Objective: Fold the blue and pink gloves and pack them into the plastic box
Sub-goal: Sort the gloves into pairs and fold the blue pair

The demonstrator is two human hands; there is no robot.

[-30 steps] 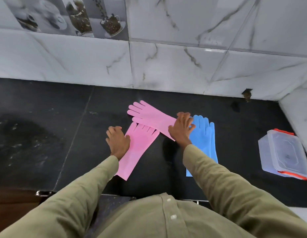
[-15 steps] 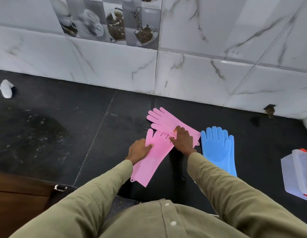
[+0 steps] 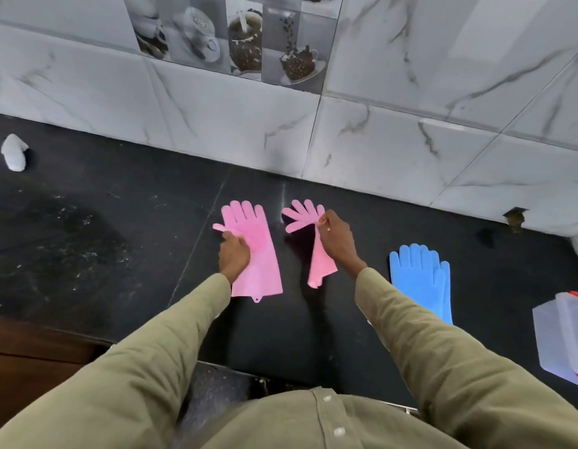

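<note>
My left hand [image 3: 234,254] grips one pink glove [image 3: 258,254] that lies flat on the black counter [image 3: 119,254], fingers curled on its edge. My right hand [image 3: 337,244] pinches the other pink glove [image 3: 316,257] and holds it up off the counter. The blue gloves [image 3: 423,280] lie to the right, and the plastic box [image 3: 562,338] sits past them at the edge.

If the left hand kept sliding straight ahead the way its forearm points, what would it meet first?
The left hand already rests on the flat pink glove, so it would run along that glove's fingers. Past them the black counter looks free up to the tiled wall, though depth is hard to judge.
</note>
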